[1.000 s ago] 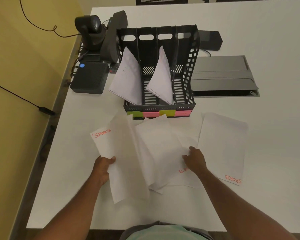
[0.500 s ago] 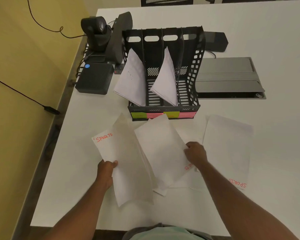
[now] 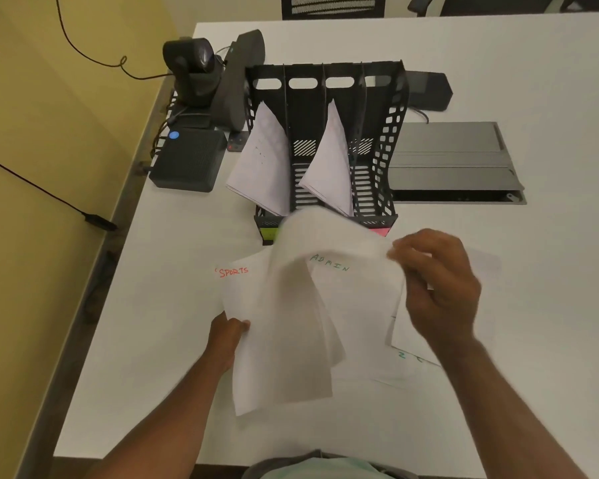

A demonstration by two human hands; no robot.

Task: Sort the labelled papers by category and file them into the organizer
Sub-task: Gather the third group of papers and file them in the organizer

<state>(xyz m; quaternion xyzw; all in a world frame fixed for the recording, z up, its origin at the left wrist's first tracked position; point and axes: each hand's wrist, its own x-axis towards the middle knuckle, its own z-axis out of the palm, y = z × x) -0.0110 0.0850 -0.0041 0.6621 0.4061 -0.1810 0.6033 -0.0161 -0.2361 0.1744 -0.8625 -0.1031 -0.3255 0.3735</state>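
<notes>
White table (image 3: 498, 81), yellow wall (image 3: 49, 133); both hands' fingers (image 3: 400, 252) pinch papers (image 3: 291, 323) before organizer (image 3: 388, 140).

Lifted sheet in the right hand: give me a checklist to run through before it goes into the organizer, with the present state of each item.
1. Right hand grips the lifted sheet at its edge: ok.
2. Label on the lifted sheet readable: cannot tell, the sheet is curled and blurred.
3. Left hand holds the SPORTS sheet steady by its lower left edge: ok.
4. ADMIN sheet uncovered, label readable: ok.
5. Organizer has free slots: ok, the second and fourth from the left show no paper.
6. Coloured slot labels on the organizer front readable: not ok, the lifted sheet covers most of them.
</notes>
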